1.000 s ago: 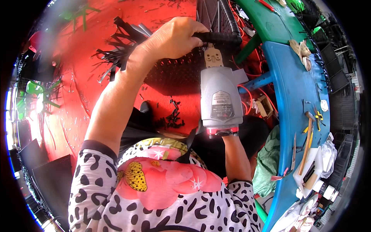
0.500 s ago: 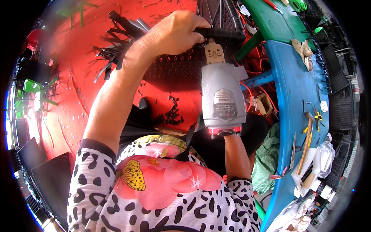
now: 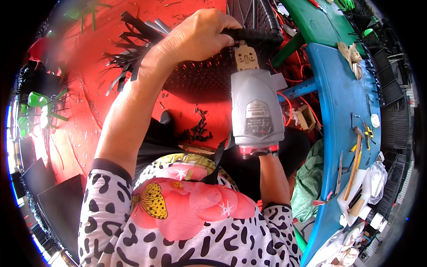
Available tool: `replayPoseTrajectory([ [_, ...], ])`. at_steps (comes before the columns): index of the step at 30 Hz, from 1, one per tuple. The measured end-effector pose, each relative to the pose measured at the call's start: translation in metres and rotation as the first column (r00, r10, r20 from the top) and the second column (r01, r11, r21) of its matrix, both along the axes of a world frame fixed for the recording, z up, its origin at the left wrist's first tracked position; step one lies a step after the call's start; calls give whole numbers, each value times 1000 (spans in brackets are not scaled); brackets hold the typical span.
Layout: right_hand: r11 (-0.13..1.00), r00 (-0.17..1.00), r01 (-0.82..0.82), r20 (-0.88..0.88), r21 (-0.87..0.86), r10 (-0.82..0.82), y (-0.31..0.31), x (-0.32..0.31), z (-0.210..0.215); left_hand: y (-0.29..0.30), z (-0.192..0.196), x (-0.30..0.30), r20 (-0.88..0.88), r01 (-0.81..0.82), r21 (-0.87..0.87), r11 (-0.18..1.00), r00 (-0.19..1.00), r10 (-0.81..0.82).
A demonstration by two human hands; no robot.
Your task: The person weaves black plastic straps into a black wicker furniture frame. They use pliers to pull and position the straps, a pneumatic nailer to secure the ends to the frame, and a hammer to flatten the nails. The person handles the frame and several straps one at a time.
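My left hand [image 3: 200,35] is closed at the near end of a bar wrapped in black strip [image 3: 263,37], part of a black woven furniture frame [image 3: 200,82]. A grey pneumatic staple gun [image 3: 258,107] with a tan nose and red end cap stands with its nose against or just below that bar. My right forearm [image 3: 273,178] rises behind the gun's red end. The gun's body hides my right hand, though that arm bears the tool. Loose black strips [image 3: 133,42] fan out from the frame beyond my left wrist.
At the right stand a blue table [image 3: 327,111] and a green table [image 3: 307,22]. A hammer [image 3: 353,164], cutters [image 3: 368,133] and gloves [image 3: 351,58] lie on the blue one. Red hoses, a small cardboard box [image 3: 305,118] and a green sack [image 3: 309,187] are below. Black scraps [image 3: 200,127] litter the red floor.
My left hand, the bar and the staple gun sit slightly higher in the picture. The hold on the bar is the same.
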State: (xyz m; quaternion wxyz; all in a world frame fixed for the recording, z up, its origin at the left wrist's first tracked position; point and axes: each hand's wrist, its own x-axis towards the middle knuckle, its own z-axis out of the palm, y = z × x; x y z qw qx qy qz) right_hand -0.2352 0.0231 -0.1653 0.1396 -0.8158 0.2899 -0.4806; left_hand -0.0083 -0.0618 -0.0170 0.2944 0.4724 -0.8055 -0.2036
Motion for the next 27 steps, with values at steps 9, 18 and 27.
replayPoseTrajectory([
  [9,958,962,-83,273,275,5,1,-1,-58,-5,-9,-2,36,-8,-106,994,999,12],
  [18,869,975,-81,221,487,-33,6,-1,-30,18,33,-15,64,-45,141,989,997,36],
  [27,994,996,11,85,105,-20,-4,2,-7,10,14,-7,56,0,-20,1000,998,1],
])
